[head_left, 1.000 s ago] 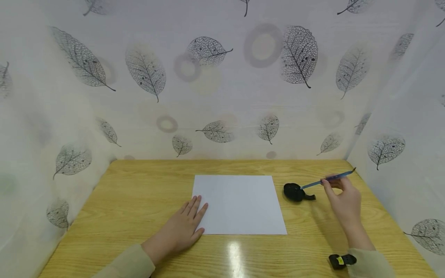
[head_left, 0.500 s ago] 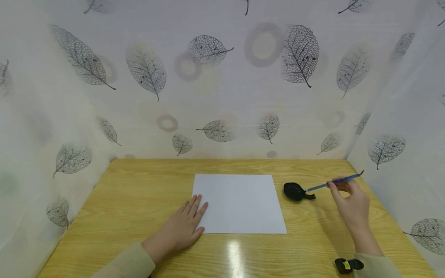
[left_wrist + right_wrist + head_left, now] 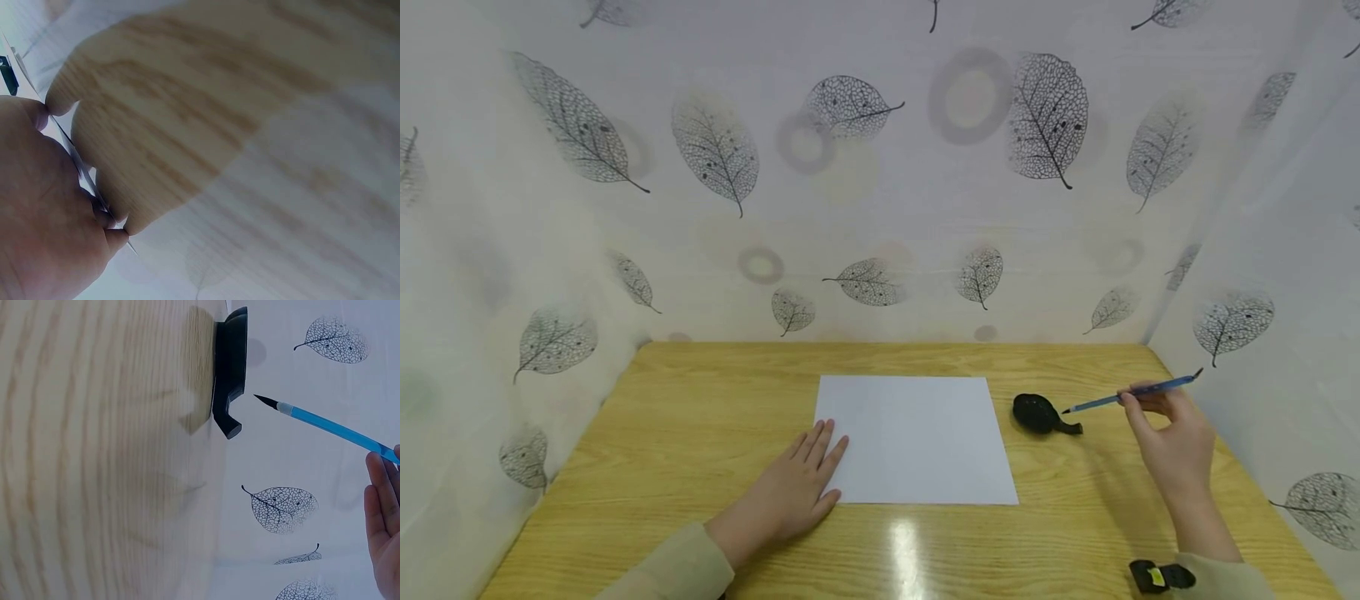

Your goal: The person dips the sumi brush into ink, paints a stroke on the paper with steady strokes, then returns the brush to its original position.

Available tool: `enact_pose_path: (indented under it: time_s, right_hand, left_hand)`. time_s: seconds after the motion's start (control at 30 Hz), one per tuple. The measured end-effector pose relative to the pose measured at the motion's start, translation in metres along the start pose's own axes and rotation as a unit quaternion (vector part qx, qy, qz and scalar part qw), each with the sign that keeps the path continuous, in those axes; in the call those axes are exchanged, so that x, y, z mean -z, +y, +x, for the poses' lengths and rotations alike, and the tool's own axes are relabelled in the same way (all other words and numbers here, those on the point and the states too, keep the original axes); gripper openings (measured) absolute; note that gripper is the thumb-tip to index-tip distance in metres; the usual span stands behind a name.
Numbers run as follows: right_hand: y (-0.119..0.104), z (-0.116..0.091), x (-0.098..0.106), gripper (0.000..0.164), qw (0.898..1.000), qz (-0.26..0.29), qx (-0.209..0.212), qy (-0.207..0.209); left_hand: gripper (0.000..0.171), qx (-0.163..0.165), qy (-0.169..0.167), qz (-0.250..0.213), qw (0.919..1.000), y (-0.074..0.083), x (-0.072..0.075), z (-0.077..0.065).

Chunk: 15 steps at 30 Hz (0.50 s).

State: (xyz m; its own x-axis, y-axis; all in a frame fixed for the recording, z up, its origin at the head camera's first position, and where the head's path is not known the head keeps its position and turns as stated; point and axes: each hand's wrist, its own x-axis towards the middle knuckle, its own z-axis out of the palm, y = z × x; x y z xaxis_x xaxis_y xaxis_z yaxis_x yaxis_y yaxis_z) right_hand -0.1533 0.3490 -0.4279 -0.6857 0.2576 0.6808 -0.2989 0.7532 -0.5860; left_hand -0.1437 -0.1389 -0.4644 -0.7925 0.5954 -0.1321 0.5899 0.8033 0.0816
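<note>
Left hand [image 3: 792, 493] flat; right hand [image 3: 1176, 450] raised.
Former: straight-fingered on white rectangular paper [image 3: 917, 442]; latter: pinching blue black-tipped brush [image 3: 334, 429].

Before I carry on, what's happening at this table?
A person is working at the table with both hands. The left hand rests across the left edge of the white paper. The right hand holds a blue brush, its dark tip in the air near the handle of the black dish, touching neither dish nor paper. No marks show on the paper.
</note>
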Motion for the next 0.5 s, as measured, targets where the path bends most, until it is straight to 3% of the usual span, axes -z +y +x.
enact_pose_path:
  time_s: [0.5]
  right_hand:
    - [-0.0005, -0.0018, 0.0023, 0.023, 1.000, -0.005, -0.004, -0.002]
  left_hand:
    - [0.070, -0.006, 0.008, 0.000, 0.9999, -0.0034, -0.0054, 0.0009]
